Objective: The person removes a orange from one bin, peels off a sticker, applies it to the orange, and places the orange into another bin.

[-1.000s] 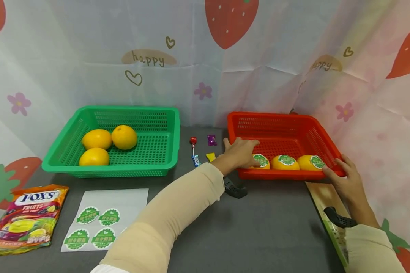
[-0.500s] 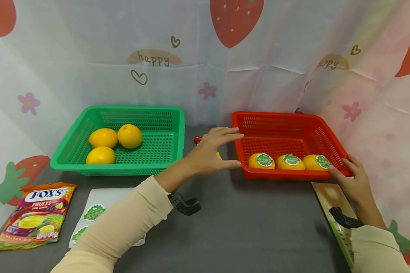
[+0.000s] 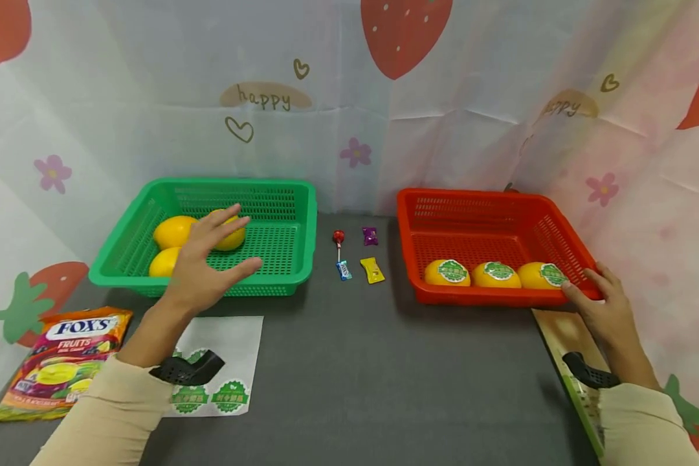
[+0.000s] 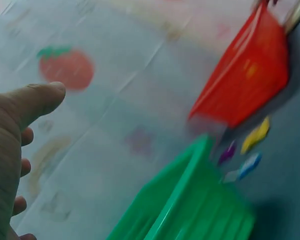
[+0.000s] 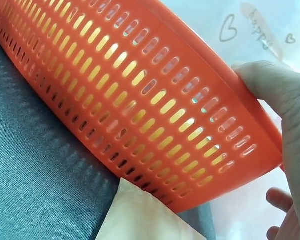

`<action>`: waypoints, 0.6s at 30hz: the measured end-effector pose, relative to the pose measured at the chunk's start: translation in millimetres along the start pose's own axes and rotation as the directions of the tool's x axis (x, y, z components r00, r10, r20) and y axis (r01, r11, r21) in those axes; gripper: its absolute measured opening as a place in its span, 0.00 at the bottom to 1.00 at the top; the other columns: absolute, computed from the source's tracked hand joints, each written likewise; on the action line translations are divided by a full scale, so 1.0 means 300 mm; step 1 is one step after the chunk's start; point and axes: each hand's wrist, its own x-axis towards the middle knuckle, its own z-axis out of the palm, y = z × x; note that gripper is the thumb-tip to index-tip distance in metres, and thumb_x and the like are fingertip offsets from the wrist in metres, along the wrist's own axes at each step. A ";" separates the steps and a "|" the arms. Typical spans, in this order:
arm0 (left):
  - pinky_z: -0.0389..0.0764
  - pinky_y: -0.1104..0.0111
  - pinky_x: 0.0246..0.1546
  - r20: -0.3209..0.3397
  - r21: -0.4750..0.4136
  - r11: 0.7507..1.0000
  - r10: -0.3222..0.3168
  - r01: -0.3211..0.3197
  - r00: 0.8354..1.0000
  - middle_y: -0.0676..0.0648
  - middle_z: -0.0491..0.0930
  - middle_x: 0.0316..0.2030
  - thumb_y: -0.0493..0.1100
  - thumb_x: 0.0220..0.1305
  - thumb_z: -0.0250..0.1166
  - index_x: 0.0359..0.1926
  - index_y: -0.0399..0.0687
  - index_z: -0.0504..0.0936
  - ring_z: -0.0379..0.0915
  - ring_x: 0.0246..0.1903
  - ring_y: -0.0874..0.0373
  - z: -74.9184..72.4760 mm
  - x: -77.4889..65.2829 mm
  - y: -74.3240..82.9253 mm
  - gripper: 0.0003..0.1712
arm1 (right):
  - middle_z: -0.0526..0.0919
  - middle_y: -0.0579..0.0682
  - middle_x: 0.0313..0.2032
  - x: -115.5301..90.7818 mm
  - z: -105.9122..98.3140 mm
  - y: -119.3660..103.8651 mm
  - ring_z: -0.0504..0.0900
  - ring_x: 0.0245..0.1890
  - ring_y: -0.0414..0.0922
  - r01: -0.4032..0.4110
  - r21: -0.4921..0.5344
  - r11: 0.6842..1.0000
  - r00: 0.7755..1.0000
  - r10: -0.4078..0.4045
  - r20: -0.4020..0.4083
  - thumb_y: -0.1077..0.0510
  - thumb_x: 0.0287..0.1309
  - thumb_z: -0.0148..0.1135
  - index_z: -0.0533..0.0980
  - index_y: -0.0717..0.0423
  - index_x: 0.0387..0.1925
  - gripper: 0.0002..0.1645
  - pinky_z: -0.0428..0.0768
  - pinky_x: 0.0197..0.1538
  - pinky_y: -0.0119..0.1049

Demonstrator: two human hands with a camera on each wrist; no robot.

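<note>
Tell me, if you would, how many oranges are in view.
6: three oranges in the green basket, partly covered by the left hand, which might hide another, and three stickered oranges along the near side of the red basket.

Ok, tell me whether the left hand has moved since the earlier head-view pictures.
Yes, leftward: in the head view, the left hand was at the red plastic basket and now overlaps the green plastic basket.
</note>
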 end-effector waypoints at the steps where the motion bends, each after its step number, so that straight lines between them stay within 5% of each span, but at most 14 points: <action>1: 0.53 0.45 0.62 -0.027 0.018 1.000 -0.015 0.016 1.000 0.45 0.67 0.66 0.45 0.52 0.75 0.60 0.40 0.78 0.52 0.67 0.46 -0.038 -0.013 -0.016 0.34 | 0.44 0.50 0.75 0.001 0.000 -0.002 0.45 0.71 0.59 0.005 0.004 1.000 1.000 -0.005 -0.003 0.45 0.64 0.58 0.56 0.63 0.72 0.43 0.59 0.59 0.25; 9: 0.41 0.42 0.64 -0.162 0.072 0.967 -0.230 0.244 0.960 0.50 0.58 0.71 0.39 0.56 0.70 0.61 0.40 0.76 0.42 0.70 0.52 -0.284 -0.117 -0.138 0.30 | 0.46 0.45 0.75 -0.007 -0.004 -0.002 0.45 0.71 0.55 0.010 0.018 1.000 1.000 -0.009 -0.013 0.46 0.64 0.59 0.57 0.63 0.71 0.43 0.56 0.62 0.28; 15: 0.37 0.34 0.61 -0.157 0.162 0.893 -0.396 0.419 0.905 0.49 0.50 0.74 0.45 0.64 0.65 0.62 0.35 0.73 0.34 0.71 0.44 -0.384 -0.214 -0.261 0.29 | 0.46 0.45 0.75 -0.004 -0.006 -0.003 0.47 0.71 0.56 0.008 0.016 1.000 1.000 -0.008 -0.011 0.46 0.63 0.60 0.57 0.63 0.71 0.43 0.59 0.53 0.17; 18: 0.38 0.33 0.60 -0.145 0.205 0.862 -0.442 0.464 0.885 0.45 0.49 0.74 0.47 0.65 0.63 0.62 0.33 0.72 0.34 0.71 0.40 -0.409 -0.254 -0.309 0.30 | 0.45 0.49 0.75 0.007 -0.009 -0.005 0.46 0.70 0.60 0.014 -0.010 1.000 1.000 -0.014 0.014 0.46 0.64 0.59 0.57 0.64 0.71 0.43 0.57 0.62 0.27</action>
